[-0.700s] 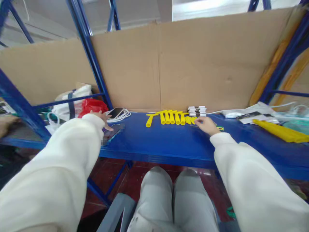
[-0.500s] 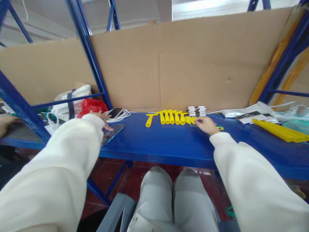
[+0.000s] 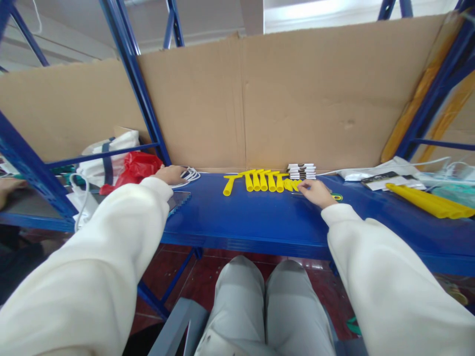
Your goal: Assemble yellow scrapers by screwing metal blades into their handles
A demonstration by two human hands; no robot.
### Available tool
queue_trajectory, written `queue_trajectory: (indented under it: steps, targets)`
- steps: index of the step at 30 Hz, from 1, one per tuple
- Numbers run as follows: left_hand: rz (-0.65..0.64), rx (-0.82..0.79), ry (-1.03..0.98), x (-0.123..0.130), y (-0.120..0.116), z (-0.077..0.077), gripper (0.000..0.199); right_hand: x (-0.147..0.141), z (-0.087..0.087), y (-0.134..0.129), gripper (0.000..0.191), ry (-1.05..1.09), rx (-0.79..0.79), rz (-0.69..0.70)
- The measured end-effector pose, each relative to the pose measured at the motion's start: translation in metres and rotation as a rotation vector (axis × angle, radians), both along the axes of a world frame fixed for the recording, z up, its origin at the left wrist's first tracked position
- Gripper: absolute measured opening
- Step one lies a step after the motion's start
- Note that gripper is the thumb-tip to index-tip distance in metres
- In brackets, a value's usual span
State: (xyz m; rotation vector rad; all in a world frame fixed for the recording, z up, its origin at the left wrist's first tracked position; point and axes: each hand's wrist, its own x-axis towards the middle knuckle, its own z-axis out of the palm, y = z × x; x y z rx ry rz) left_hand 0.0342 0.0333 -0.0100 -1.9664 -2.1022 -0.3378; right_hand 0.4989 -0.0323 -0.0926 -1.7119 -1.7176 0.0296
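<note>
Beside right grip (image 3: 315, 193), yellow pieces (image 3: 288, 185)

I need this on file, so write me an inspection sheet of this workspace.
Surface: blue tabletop, with things mostly along its far side.
Job's things: yellow handled tubes in a row, one set apart at left; small yellow pieces at the row's right end.
Clutter: red bag at left, dark flat device, white stack with dark bands, long yellow tubes at right.
Hands: right hand, fingers bunched beside the small yellow pieces; left hand by the cable; grasp unclear for both.
Cables: coiled white cable.
Surroundings: cardboard panel behind, blue metal frame; spills: nothing seen.
</note>
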Motion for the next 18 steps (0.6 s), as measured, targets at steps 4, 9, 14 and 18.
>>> queue_trajectory:
  steps: [4,9,14,18]
  targets:
    - [-0.009,-0.023,0.094,0.053,0.001,-0.005,0.040,0.002,-0.002,0.001,0.024,0.009,-0.007,-0.008]
    - [-0.141,-0.077,0.013,0.122,0.004,-0.030,0.042,0.005,-0.006,0.006,0.023,0.012,0.028,0.033]
    - [-0.035,-0.174,-0.163,0.169,0.011,-0.056,0.056,0.004,-0.008,0.008,0.023,0.006,0.045,0.054]
    - [0.033,-0.134,-0.236,0.174,0.020,-0.064,0.055,0.003,-0.008,0.008,0.023,-0.006,0.058,0.050]
